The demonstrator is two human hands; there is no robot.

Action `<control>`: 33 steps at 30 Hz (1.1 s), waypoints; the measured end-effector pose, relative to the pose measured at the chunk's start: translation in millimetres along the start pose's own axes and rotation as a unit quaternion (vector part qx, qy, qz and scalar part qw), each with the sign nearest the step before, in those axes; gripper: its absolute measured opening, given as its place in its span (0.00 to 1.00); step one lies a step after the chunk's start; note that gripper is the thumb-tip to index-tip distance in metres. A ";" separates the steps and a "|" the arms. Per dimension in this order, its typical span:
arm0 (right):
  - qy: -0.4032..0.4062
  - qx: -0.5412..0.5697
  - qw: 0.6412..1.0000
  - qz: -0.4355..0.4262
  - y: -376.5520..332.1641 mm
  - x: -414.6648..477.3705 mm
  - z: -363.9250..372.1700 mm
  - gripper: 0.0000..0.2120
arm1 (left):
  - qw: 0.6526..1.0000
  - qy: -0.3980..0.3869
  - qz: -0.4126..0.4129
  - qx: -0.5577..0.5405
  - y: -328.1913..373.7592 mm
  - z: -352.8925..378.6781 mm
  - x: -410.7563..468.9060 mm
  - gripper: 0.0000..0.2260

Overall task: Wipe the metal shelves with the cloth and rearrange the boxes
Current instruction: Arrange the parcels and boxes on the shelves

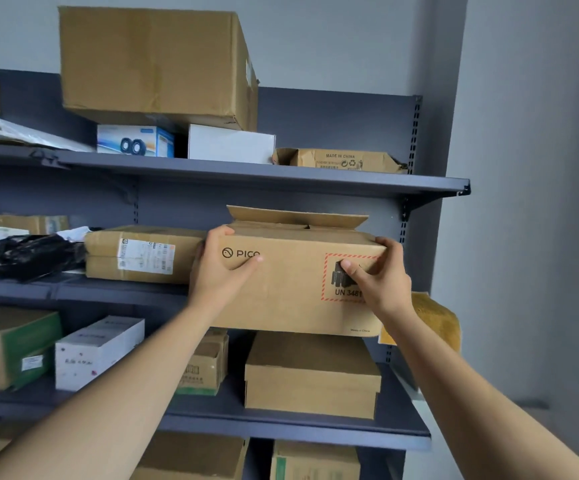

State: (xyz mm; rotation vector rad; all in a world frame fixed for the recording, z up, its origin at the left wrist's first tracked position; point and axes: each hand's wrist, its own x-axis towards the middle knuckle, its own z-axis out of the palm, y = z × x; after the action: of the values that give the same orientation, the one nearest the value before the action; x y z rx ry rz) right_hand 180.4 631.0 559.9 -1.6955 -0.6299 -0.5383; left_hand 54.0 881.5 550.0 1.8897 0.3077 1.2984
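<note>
on my far left a black plastic bag (28, 252) lies on the middle level of the metal shelves (281, 181). under it stand a carton with a green side (11, 344) and a long white box (97, 351); their print is too small for me to read. on the top level a blue and white box (135, 140) pictures two round speakers, with a big plain carton (156, 64) stacked above it. next along the middle level is a flat parcel (142, 254) with a white shipping label i can't make out.

the left hand (224, 268) grips the upper left corner of the pico box (291, 289), fingers over the edge, thumb on the front across the printed "pico". this box sits at the right end of the middle level, its rear flap standing up, its contents hidden from me. a red dashed frame on it reads "un 3481", and small print at the bottom corner says "made in china". below is a closed brown box (312, 374). above, a flattened carton (340, 159) also reads "made in china". the right hand (378, 275) clasps the upper right corner, thumb on the red label.
</note>
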 end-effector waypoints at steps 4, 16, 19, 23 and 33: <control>0.001 0.004 1.000 -0.011 -19.6 -48.4 -39.2 0.35 | 1.000 0.005 0.011 0.003 38.0 -22.4 -54.7 0.27; -0.015 -0.024 0.999 0.040 -31.6 -167.6 -118.9 0.34 | 0.998 -0.037 -0.034 0.023 84.1 -59.0 -187.3 0.25; -0.036 -0.052 0.994 0.090 -6.5 -211.1 -124.7 0.33 | 0.995 -0.070 -0.065 0.028 64.0 -55.8 -229.1 0.24; -0.079 -0.089 0.979 0.166 34.1 -270.0 -128.8 0.33 | 0.983 -0.115 -0.131 0.059 21.6 -51.1 -287.6 0.24; -0.159 -0.160 0.922 0.313 148.7 -389.0 -106.2 0.32 | 0.935 -0.211 -0.274 0.086 -87.6 -29.0 -408.0 0.24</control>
State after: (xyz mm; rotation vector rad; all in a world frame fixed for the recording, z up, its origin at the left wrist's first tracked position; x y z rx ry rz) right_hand -13.4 455.0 219.2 -2.1880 -0.1926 0.1070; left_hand -131.3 709.0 217.0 1.9733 0.6784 0.4932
